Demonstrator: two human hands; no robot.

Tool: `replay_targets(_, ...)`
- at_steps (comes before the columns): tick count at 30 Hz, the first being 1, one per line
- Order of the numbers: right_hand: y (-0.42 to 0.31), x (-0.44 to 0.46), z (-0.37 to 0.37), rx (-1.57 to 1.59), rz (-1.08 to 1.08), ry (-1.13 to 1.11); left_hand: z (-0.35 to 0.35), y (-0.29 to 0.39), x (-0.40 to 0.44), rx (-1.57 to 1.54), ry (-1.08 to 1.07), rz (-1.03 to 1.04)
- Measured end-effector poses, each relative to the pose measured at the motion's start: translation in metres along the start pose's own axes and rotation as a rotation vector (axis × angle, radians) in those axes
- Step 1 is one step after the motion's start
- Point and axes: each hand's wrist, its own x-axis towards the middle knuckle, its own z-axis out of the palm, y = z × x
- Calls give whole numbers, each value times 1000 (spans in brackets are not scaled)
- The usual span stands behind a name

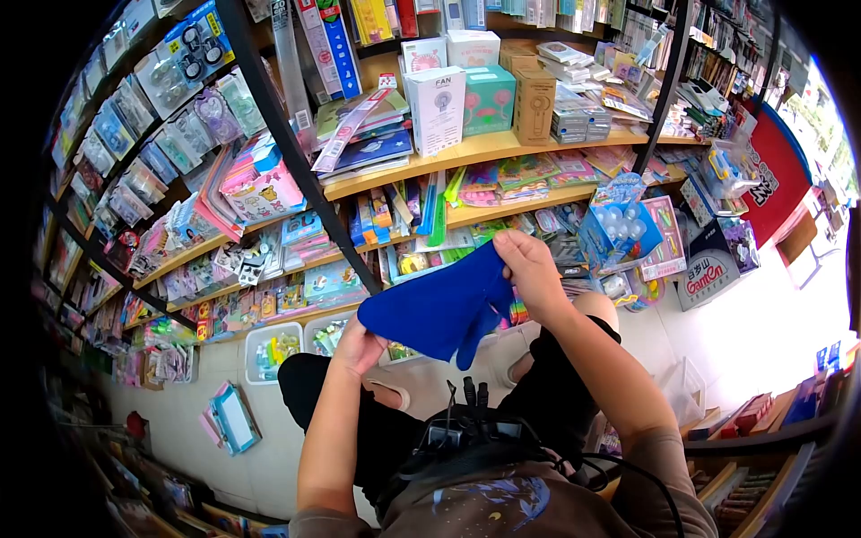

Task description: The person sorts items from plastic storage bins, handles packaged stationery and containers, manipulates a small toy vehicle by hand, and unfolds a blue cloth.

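A blue cloth (437,307) is stretched between my two hands in front of the lower shelves, with a narrow part of it hanging down near its right end. My left hand (359,345) is closed on the cloth's left end. Higher up, my right hand (531,273) pinches its upper right corner between thumb and fingers. Behind the cloth are the lower shelf's packets and the white bins on the floor, partly hidden by it.
Curved wooden shelves (484,154) hold a white fan box (437,112), books and packets. Dark uprights (291,148) stand between sections. A blue box of clear balls (619,229) is at the right. White bins (273,351) and a light-blue tray (235,420) lie on the floor.
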Motion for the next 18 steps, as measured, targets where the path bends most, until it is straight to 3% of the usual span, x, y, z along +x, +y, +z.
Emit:
replay_targets(8,-9,11,0,-227,-249,-39,-7,-5,-4,-11,179,44)
replay_targets(11,-19,18,-5,-272,-282,-19,15,2,-7,-11,355,-22)
replay_targets(14,-42,17,-9,-248,-224,-30,1,18,-15,-208,-305,-105)
replay_targets(15,-48,17,-10,-257,-222,-33,10,20,-19,-32,-159,-58)
replay_targets(18,-58,15,-3,-188,-152,-73,7,25,-22,182,-210,-58)
